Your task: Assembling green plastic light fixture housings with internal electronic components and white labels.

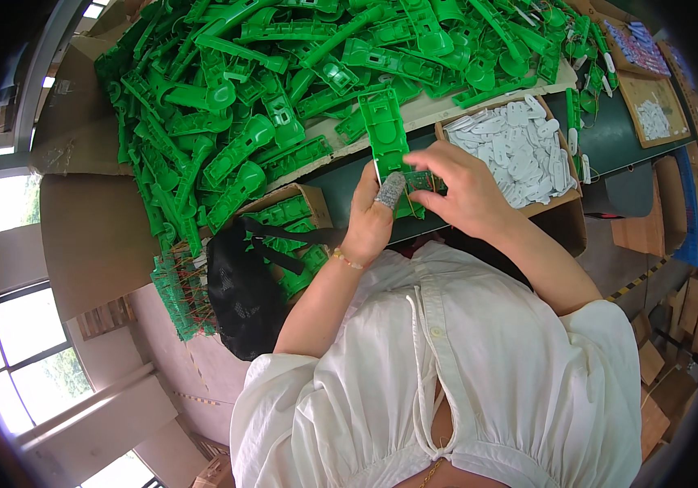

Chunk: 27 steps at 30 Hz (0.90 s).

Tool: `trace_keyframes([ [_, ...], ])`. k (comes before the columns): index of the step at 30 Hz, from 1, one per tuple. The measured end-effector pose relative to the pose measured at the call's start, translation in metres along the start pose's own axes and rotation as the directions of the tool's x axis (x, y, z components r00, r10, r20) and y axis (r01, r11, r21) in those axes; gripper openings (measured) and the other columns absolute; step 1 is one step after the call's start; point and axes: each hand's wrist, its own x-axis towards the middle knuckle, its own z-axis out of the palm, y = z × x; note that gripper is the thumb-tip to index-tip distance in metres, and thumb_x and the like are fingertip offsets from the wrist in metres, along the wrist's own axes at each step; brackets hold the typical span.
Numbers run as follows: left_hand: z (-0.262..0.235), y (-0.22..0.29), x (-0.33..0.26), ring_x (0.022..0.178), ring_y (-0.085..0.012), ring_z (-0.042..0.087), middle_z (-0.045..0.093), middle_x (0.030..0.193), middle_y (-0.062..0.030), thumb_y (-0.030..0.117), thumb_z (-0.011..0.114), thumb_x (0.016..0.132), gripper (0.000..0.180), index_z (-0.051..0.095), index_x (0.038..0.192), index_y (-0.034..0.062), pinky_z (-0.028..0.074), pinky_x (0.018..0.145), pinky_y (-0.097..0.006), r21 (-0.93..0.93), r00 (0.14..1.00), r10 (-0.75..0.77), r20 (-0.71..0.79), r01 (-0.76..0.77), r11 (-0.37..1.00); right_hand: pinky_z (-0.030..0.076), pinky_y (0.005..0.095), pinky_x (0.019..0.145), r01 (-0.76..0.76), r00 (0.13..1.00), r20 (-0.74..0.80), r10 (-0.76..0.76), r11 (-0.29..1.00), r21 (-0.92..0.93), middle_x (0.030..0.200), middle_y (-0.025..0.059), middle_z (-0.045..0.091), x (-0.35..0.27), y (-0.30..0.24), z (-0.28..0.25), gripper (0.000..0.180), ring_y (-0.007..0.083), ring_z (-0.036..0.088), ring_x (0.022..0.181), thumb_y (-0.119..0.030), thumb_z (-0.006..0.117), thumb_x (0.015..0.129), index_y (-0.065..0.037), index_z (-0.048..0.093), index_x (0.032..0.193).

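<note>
White blouse (446,366) filled the near foreground. Left hand (370,221), thumb wrapped in grey, was clamped on a green shell (384,126) over the dark bench (341,183). Right hand (469,191) reached a small circuit board (419,181) there; couldn't tell whether it gripped. White pieces (519,154) lay boxed rightward.

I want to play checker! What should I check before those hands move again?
1. Left hand holding the long green part: ok, it grips the near half.
2. Cover on the left thumb: ok, it's wrapped.
3. Right hand close to the part: ok, its fingers are at the near end, by a small circuit board.
4. Circuit board sitting properly: cannot tell, fingers hide some of it.
5. White pieces nearby: ok, lots beside the right hand.
</note>
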Motion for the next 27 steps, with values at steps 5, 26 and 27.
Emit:
trace_keyframes([
  [5,-0.004,-0.014,0.007,0.087,-0.0121,0.051,0.056,0.098,-0.0062,-0.001,0.044,0.08,0.03,0.05,0.11,-0.002,0.04,0.076,-0.024,0.018,0.957,-0.099,-0.274,0.108,0.994,0.047,0.0366,0.069,-0.065,0.997,0.046,0.063,0.997,0.029,0.09,0.0122,0.057,0.003,0.014,0.021,0.042,0.0282,0.058,0.083,-0.002,0.07,0.066,-0.004,0.048,0.102],
  [26,-0.048,-0.012,0.009,0.076,-0.0168,0.06,0.059,0.09,-0.0093,0.0,0.048,0.087,0.016,0.049,0.103,-0.0005,0.05,0.06,-0.029,0.087,0.885,-0.005,-0.465,0.052,0.995,0.046,0.0378,0.069,-0.008,1.0,0.012,0.013,0.937,-0.35,0.085,0.0105,0.055,0.014,0.025,0.056,0.02,0.0288,0.056,0.081,-0.008,0.068,0.067,-0.003,0.057,0.084],
  [27,-0.045,-0.001,0.009,0.081,-0.0175,0.06,0.06,0.093,-0.0095,0.0,0.047,0.086,0.019,0.05,0.105,-0.0011,0.05,0.066,-0.029,0.027,0.921,-0.014,-0.39,0.027,0.999,0.045,0.0388,0.073,0.044,0.998,-0.029,-0.061,0.919,-0.392,0.09,0.0108,0.056,0.014,0.035,0.053,0.022,0.0292,0.056,0.083,-0.01,0.068,0.068,-0.003,0.059,0.087],
])
